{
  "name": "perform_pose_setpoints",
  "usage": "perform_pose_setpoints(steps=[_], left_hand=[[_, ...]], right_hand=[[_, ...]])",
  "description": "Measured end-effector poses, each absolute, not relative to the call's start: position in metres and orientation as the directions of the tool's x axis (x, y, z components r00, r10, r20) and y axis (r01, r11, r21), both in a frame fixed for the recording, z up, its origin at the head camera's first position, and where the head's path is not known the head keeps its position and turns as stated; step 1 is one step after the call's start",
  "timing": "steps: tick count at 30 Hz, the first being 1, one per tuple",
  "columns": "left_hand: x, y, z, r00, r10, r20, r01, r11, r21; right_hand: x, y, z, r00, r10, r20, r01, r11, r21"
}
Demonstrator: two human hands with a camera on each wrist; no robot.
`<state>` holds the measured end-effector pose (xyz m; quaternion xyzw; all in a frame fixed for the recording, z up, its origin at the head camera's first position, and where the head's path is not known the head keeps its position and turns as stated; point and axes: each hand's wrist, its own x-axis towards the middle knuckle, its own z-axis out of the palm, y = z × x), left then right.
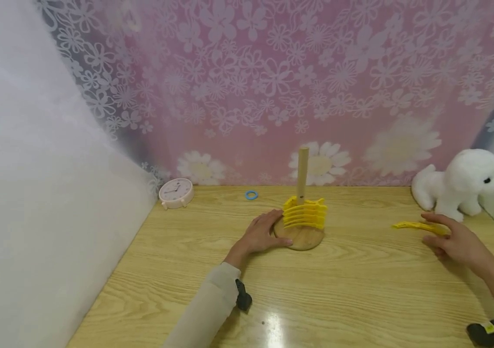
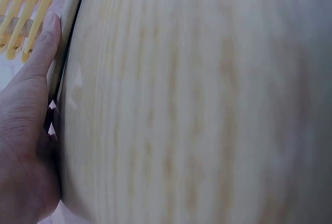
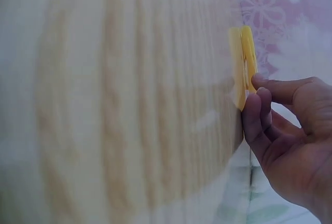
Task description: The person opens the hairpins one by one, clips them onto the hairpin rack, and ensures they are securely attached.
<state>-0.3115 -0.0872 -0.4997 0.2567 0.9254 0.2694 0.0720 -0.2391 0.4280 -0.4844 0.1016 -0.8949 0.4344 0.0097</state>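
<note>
A round wooden base (image 1: 302,239) with an upright wooden post (image 1: 302,173) stands near the middle of the table. Several yellow curved plastic pieces (image 1: 305,216) are stacked around the post's foot. My left hand (image 1: 262,234) grips the base from its left side, with the thumb along the front rim; the left wrist view shows that thumb (image 2: 45,45) on the rim. Over to the right, my right hand (image 1: 457,241) pinches another yellow curved plastic piece (image 1: 418,225) at its right end. This piece (image 3: 248,53) appears edge-on and low over the table in the right wrist view.
A white plush dog (image 1: 457,183) sits at the back right, just behind my right hand. Toward the back left are a pink round clock (image 1: 176,192) and a small blue ring (image 1: 251,195). A floral curtain (image 1: 247,96) hangs along the table's back edge.
</note>
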Motion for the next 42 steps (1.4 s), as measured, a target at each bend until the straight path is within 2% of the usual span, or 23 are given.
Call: perform_pose_setpoints(steps=[9,14,22,29,37,42], left_hand=[[-0.311,-0.087,-0.501,-0.855,0.518,0.008,0.442,0.72,0.535],[-0.311,-0.086,-0.498,-0.852,0.524,0.018,0.449,0.711,0.542],[-0.312,-0.087,-0.499,-0.855,0.518,0.031,0.448,0.706,0.548],[-0.311,-0.088,-0.498,-0.853,0.522,0.01,0.439,0.706,0.556],[-0.313,-0.088,-0.495,-0.843,0.538,-0.012,0.443,0.707,0.551],[-0.314,-0.089,-0.492,-0.835,0.549,-0.038,0.435,0.7,0.566]], right_hand=[[-0.24,0.432,-0.491,-0.991,0.014,0.13,-0.088,0.657,-0.749],[-0.238,0.436,-0.496,-0.99,0.058,0.13,-0.062,0.645,-0.761],[-0.241,0.442,-0.493,-0.994,-0.035,0.1,-0.102,0.568,-0.816],[-0.242,0.444,-0.492,-0.999,-0.043,-0.012,-0.016,0.603,-0.798],[-0.239,0.448,-0.491,-0.997,-0.077,-0.027,-0.014,0.488,-0.873],[-0.238,0.448,-0.489,-0.996,-0.089,-0.023,-0.023,0.489,-0.872]])
